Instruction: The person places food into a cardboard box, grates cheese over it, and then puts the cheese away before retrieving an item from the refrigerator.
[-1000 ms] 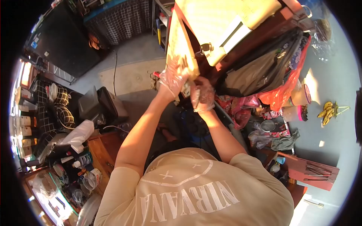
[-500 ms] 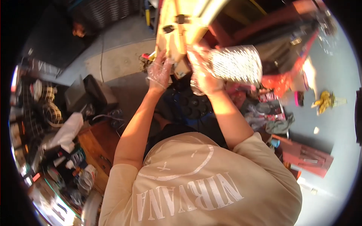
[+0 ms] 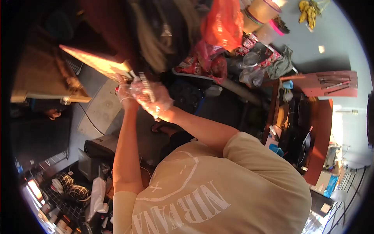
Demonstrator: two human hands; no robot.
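Both of my hands wear clear plastic gloves. My left hand [image 3: 125, 93] is at the lower right end of a long, brightly lit panel [image 3: 95, 61]; its fingers are smeared and partly hidden. Close beside it on the right, my right hand [image 3: 152, 99] is closed around a shiny, ridged thing [image 3: 146, 85]. Only a narrow part of that thing shows between the fingers. Glare and blur hide where the hands meet the panel.
Red plastic bags [image 3: 223, 25] and tubs [image 3: 261, 11] stand at the upper right. A wooden surface [image 3: 46, 74] lies left. A dark case [image 3: 99, 147] sits below my hands. A black cable [image 3: 90, 121] crosses the floor.
The view has turned, and my hands now appear further left and closer together. The shiny textured thing in my right hand showed broad before and now shows narrow.
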